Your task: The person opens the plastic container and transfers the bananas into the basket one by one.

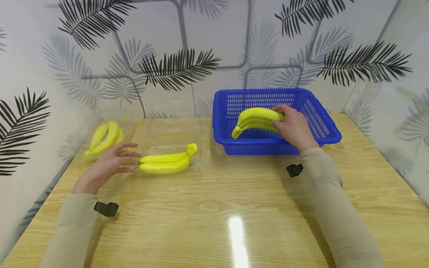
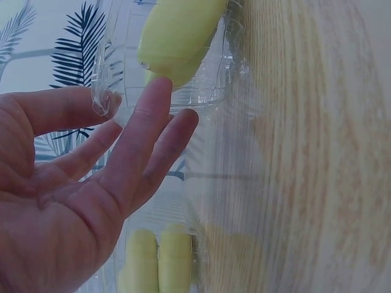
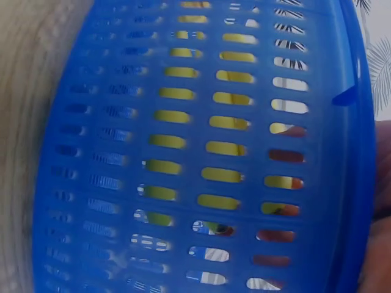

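Observation:
My right hand (image 1: 294, 125) grips a bunch of yellow bananas (image 1: 258, 113) by one end, over the blue basket (image 1: 261, 146), stem end pointing left. In the right wrist view, the basket's slotted wall (image 3: 183, 134) mostly hides hand and bananas. My left hand (image 1: 115, 162) is at the left end of a clear plastic box (image 2: 211, 97), fingers extended and spread. Its thumb and fingertips are right at the box edge in the left wrist view. Inside that box lies a second bunch of bananas (image 1: 164, 165), stem to the right.
Farther left, another clear box holds more bananas (image 1: 107, 136), partly behind the left hand. Everything stands on a wood-grain table (image 1: 187, 216) against a leaf-patterned wall (image 1: 214, 33). Each sleeve carries a small black wrist camera (image 1: 107, 209).

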The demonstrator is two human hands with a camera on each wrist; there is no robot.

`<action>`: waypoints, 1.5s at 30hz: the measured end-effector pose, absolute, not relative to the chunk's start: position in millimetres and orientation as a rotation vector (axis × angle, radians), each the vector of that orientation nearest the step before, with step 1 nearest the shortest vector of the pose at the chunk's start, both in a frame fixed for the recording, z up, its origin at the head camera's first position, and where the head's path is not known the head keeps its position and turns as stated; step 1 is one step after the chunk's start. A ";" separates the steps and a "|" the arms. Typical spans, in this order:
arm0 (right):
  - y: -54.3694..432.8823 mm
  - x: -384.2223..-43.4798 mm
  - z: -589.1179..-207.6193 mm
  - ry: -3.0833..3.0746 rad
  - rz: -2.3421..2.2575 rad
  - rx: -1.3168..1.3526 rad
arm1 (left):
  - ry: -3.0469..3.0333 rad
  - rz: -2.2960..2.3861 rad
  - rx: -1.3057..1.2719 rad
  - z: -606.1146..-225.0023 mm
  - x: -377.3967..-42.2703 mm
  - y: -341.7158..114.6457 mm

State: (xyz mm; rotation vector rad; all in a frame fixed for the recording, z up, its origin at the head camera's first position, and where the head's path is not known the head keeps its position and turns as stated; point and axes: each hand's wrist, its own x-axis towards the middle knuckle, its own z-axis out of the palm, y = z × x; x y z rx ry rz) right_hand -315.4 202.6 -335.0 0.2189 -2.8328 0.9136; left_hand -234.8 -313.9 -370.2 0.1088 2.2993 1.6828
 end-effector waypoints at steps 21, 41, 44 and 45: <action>203.1 -328.4 -344.9 -2.961 0.898 0.260 | 2.294 1.706 0.126 -376.4 -233.4 -317.0; 191.0 -319.5 -328.9 -2.879 0.794 0.326 | 2.304 1.681 0.105 -373.1 -236.3 -315.6; 176.8 -312.1 -320.8 -2.832 0.781 0.373 | 2.301 1.680 0.099 -373.4 -236.5 -316.0; 170.7 -309.0 -318.6 -2.819 0.787 0.394 | 2.300 1.680 0.097 -373.5 -236.4 -316.2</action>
